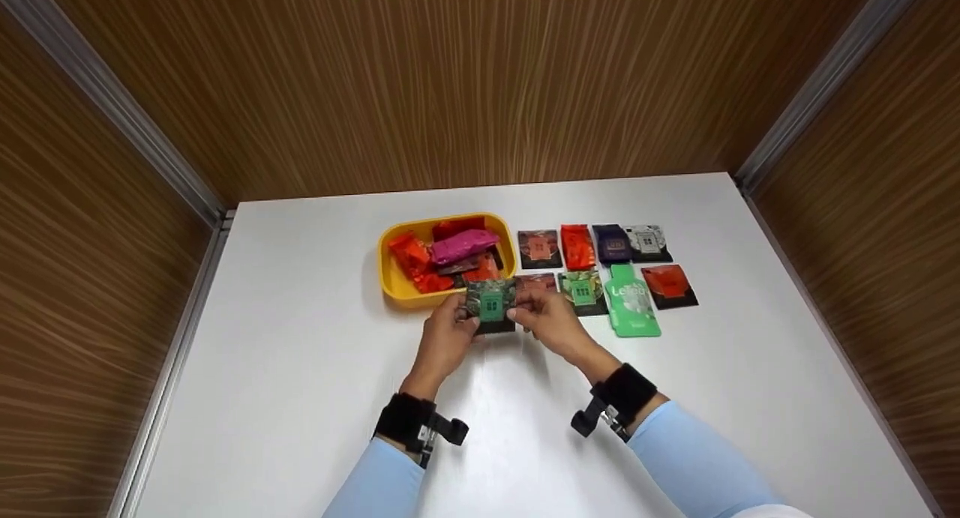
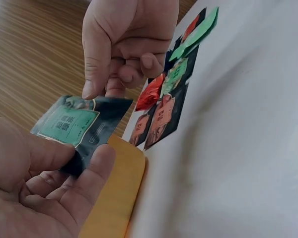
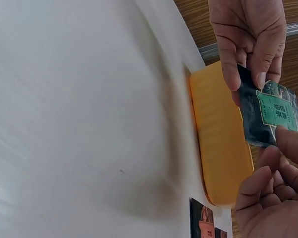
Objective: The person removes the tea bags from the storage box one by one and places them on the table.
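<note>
A dark square tea sachet with a green label (image 1: 491,306) is held up between both hands, its printed face toward the head camera. My left hand (image 1: 444,339) pinches its left edge between thumb and fingers. At the opposite edge, my right hand (image 1: 553,324) pinches it the same way. Just behind the sachet stands a yellow bin (image 1: 405,301), with a magenta packet (image 1: 463,245) and several red and orange packets (image 1: 411,256) inside. In the left wrist view the sachet's green label (image 2: 69,122) faces up at a tilt.
Right of the bin, packets lie in two rows on the white table (image 1: 300,338): among them an orange-labelled sachet (image 1: 539,249), a red packet (image 1: 577,247), a dark blue packet (image 1: 612,243), a white-labelled sachet (image 1: 647,242) and a light green pouch (image 1: 631,304). Wood-grain panels (image 1: 480,83) enclose the table.
</note>
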